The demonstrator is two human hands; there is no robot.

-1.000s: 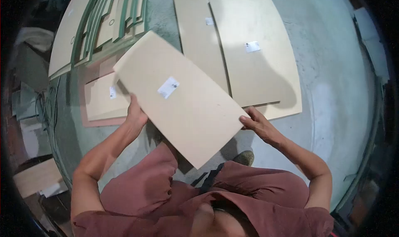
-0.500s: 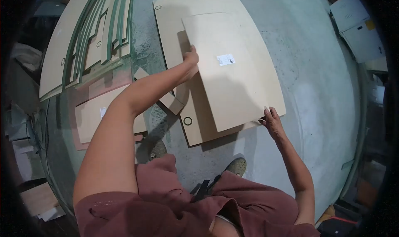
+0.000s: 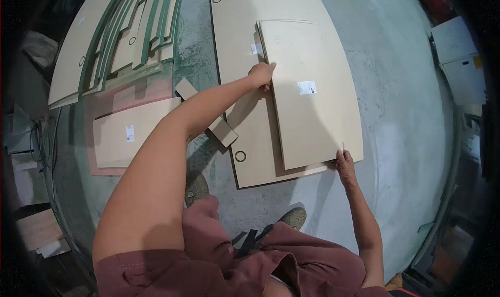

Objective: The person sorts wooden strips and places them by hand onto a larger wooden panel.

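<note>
A pale wooden panel (image 3: 304, 120) with a white label (image 3: 307, 87) lies close over a larger wooden panel (image 3: 255, 169). My left hand (image 3: 262, 76) is closed on its left edge, the thumb on top and the other fingers partly hidden below. At the near right corner, my right hand (image 3: 344, 167) pinches the same panel, thumb uppermost. Another label (image 3: 257, 48) shows on the larger panel, left of the upper panel. A dark ring mark (image 3: 240, 156) sits near the larger panel's near left corner.
Several green-edged panels (image 3: 112, 52) are stacked at the upper left. A smaller labelled panel (image 3: 114, 135) rests on a pink board (image 3: 99, 172) left of my arm. A narrow wooden strip (image 3: 223, 132) lies beside the large panel. A grey cabinet (image 3: 457, 52) stands at the right.
The held panel has come down closer to the larger panel, and its shadow has narrowed. Both hands stay on its edges. The label on the larger panel has come into view.
</note>
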